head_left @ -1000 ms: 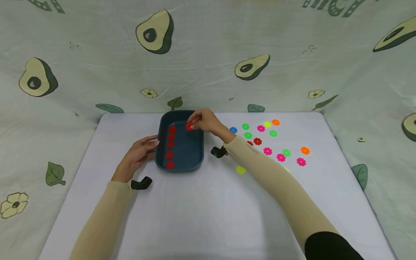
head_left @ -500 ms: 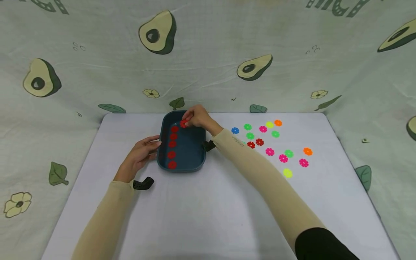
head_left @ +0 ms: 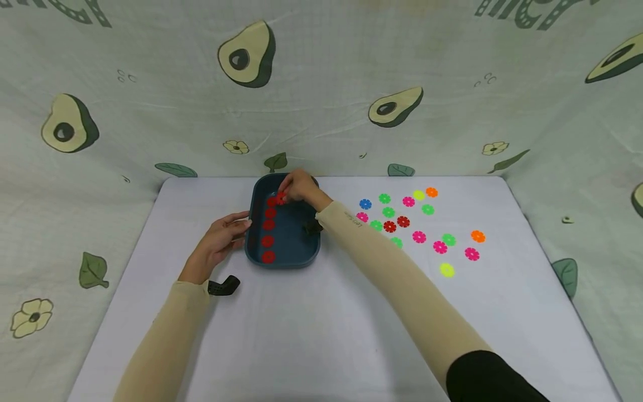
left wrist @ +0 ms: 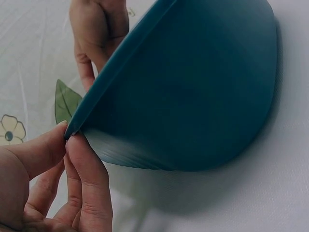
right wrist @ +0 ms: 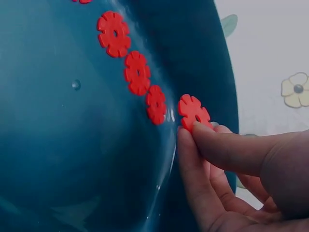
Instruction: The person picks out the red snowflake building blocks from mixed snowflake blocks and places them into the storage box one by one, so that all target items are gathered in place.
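A dark blue rectangular tray stands on the white table, with a column of red notched discs along its left side. My left hand pinches the tray's left rim between thumb and fingers, as the left wrist view shows close up. Over the tray's far end, my right hand pinches another red notched disc between thumb and forefinger. In the right wrist view that disc is tilted near the far wall, just beyond the last red disc of the column.
Right of the tray lie scattered notched discs in other colours: a blue disc, pink, green, yellow and orange ones, and two red discs. My right forearm crosses in front of some. A cloth with avocado prints hangs behind the table.
My right hand has moved left and then down toward the tray's far left corner with the red disc. The left hand keeps its hold on the rim.
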Demonstrator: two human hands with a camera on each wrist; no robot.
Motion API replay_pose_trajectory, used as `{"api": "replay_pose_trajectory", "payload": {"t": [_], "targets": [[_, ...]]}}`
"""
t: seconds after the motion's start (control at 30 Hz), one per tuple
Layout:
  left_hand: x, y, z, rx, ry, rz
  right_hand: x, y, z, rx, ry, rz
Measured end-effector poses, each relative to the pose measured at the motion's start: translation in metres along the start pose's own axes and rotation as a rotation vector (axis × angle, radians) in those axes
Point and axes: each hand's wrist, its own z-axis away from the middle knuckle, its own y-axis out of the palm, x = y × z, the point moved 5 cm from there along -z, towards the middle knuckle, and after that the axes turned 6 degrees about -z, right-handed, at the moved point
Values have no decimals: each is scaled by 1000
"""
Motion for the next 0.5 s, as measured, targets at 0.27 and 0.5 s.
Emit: {"api": "replay_pose_trajectory", "payload": {"t": [0.27, 0.5], "targets": [[0, -1, 1, 5, 7, 11, -1, 6, -2, -39, 57, 76], [1, 0, 1, 10, 9, 22, -8, 8, -6, -88, 152, 133]]}}
